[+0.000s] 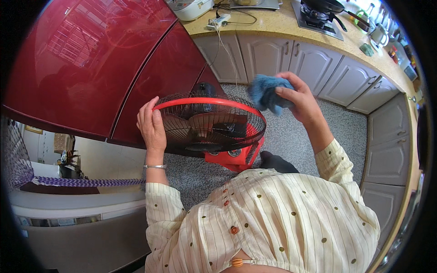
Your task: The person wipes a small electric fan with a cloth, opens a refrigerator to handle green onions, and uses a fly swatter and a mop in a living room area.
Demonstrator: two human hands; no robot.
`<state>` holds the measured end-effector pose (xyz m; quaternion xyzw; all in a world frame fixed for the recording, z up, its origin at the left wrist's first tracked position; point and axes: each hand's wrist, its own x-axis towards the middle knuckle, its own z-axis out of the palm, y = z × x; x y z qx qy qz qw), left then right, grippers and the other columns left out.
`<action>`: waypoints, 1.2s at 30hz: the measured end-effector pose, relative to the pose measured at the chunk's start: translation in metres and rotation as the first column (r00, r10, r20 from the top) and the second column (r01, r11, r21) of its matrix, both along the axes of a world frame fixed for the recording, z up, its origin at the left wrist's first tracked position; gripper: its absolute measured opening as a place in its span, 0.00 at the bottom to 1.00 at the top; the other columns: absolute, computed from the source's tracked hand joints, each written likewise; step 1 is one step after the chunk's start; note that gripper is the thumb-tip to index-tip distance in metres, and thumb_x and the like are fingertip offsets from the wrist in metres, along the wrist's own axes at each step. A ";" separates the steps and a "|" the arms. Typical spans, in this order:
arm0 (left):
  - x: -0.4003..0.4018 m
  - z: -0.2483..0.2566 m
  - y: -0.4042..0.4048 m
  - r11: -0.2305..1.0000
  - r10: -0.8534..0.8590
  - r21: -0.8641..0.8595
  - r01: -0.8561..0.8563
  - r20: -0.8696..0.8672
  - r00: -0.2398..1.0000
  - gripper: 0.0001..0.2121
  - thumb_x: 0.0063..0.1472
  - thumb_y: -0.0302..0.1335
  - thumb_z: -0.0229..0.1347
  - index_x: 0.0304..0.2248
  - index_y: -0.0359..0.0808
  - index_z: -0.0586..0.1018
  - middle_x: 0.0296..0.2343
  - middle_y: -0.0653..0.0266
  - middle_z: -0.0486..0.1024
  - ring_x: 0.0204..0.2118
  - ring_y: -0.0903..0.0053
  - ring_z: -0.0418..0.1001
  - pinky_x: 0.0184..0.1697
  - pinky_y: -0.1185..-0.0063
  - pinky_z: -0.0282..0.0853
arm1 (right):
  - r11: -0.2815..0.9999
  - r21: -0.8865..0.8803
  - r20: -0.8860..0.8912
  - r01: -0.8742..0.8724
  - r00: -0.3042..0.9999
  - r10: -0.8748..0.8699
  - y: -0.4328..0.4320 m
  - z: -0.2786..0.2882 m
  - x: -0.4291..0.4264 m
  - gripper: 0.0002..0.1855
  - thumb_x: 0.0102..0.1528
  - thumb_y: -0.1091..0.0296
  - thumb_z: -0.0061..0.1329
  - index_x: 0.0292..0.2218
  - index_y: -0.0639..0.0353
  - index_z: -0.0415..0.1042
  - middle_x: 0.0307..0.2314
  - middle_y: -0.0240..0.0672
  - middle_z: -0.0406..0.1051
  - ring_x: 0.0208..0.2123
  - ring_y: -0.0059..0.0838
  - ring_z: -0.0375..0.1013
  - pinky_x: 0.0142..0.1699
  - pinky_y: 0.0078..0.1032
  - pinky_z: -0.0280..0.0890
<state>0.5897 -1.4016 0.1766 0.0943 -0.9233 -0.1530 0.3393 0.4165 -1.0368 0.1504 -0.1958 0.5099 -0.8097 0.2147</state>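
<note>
A standing electric fan with a black wire grille (177,131) and a red rim (208,100) is right before me. Its red base (227,160) with dials shows below the grille, and the dark motor housing (203,89) is behind. Against the left side of the rim rests my left hand (152,124), its fingers along the edge. My right hand (297,97) grips a crumpled blue cloth (268,92) in the air, just beyond the rim's right side. Whether the cloth touches the grille cannot be told. Dark blades are visible through the wires.
A glossy red refrigerator (102,68) stands close on the left. Beyond the grey floor (341,126), pale cabinets (266,56) carry a speckled counter (273,25). On it are a gas hob (319,24) with a black pan (324,5), a power strip (218,21) with trailing cords, and a green cloth (366,49).
</note>
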 end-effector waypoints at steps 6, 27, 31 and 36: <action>-0.008 0.021 -0.004 0.999 0.046 -0.001 -0.046 0.093 0.995 0.24 0.70 0.46 0.33 0.55 0.43 0.70 0.53 0.60 0.66 0.59 0.65 0.57 0.63 0.66 0.48 | 0.954 0.185 -0.680 -0.236 0.670 0.297 -0.081 0.030 0.001 0.15 0.54 0.70 0.52 0.44 0.58 0.71 0.40 0.32 0.69 0.43 0.26 0.69 0.50 0.24 0.63; -0.016 0.024 0.028 0.969 -0.056 0.244 0.041 0.051 0.997 0.17 0.67 0.33 0.42 0.49 0.34 0.72 0.56 0.53 0.60 0.62 0.59 0.51 0.63 0.65 0.47 | 0.849 0.522 -0.254 -0.085 0.934 0.250 -0.090 -0.122 -0.045 0.13 0.52 0.73 0.44 0.41 0.62 0.71 0.27 0.33 0.72 0.30 0.26 0.72 0.37 0.27 0.67; -0.015 0.017 0.022 0.964 -0.044 0.264 0.031 0.040 0.998 0.17 0.66 0.33 0.42 0.49 0.34 0.72 0.55 0.53 0.60 0.62 0.59 0.52 0.63 0.66 0.47 | 0.927 0.329 -0.296 -0.182 0.912 0.284 -0.100 -0.020 -0.047 0.13 0.54 0.72 0.43 0.41 0.61 0.71 0.28 0.25 0.70 0.29 0.14 0.66 0.36 0.16 0.64; -0.022 0.019 0.024 0.965 -0.052 0.259 0.039 0.045 0.998 0.17 0.67 0.33 0.41 0.49 0.34 0.72 0.55 0.53 0.61 0.62 0.59 0.52 0.63 0.66 0.47 | 0.958 0.221 -0.696 -0.184 0.658 0.287 -0.171 -0.031 -0.043 0.21 0.50 0.77 0.48 0.47 0.56 0.71 0.39 0.36 0.72 0.35 0.29 0.71 0.43 0.28 0.67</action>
